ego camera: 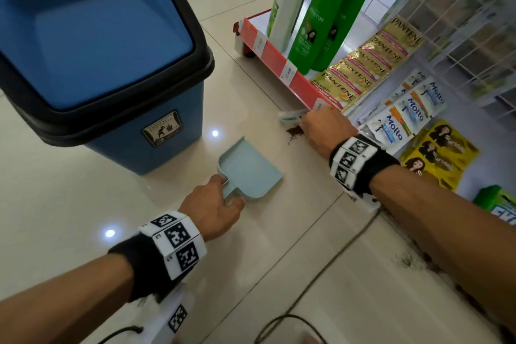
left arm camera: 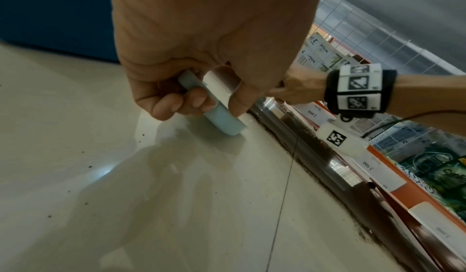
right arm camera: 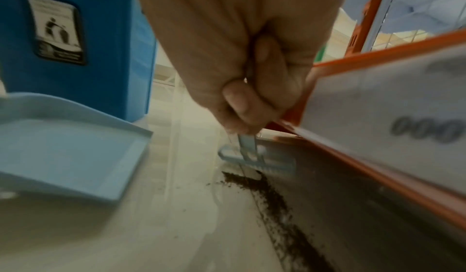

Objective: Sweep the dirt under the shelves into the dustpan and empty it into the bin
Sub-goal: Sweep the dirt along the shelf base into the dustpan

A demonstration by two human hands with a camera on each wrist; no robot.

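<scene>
A pale blue dustpan [ego camera: 248,167] lies flat on the tiled floor in front of me. My left hand [ego camera: 216,205] grips its handle [left arm camera: 216,112], fingers curled round it. My right hand [ego camera: 325,127] holds a small pale blue brush [right arm camera: 254,156] by its handle at the foot of the shelf. The brush head [ego camera: 290,117] sits on the floor at the far end of a line of brown dirt [right arm camera: 272,202]. A small heap of dirt [ego camera: 296,132] shows beside my right hand. The dustpan [right arm camera: 63,150] looks empty.
A blue bin [ego camera: 92,45] with a black rim and swing lid stands at the left, just beyond the dustpan. The low shelf [ego camera: 282,64] with an orange-red edge holds green bottles and sachets. More dirt [ego camera: 410,260] lies along the shelf base nearer me. A black cable [ego camera: 335,257] runs over the floor.
</scene>
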